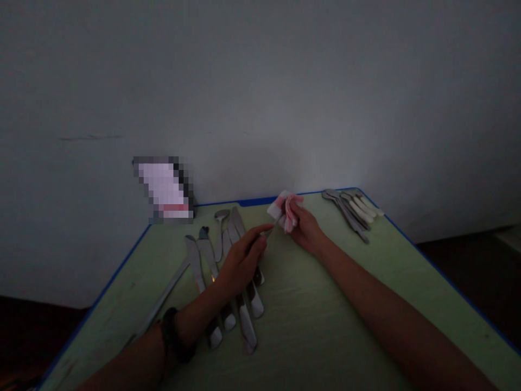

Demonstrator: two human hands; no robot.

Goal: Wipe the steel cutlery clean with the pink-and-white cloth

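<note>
My left hand is closed in a pinch on the thin handle of a piece of cutlery. A pink and white cloth, bunched in my right hand, wraps around the far end of that cutlery and hides its head, so I cannot tell its kind. Beneath my left hand and forearm, several metal table knives lie side by side on the table, partly covered. A metal spoon is just beyond them.
The pale green table has a blue edge and stands against a grey wall. At the right back lies a group of spoons, some with white handles. A blurred-out phone-like device leans at the left back.
</note>
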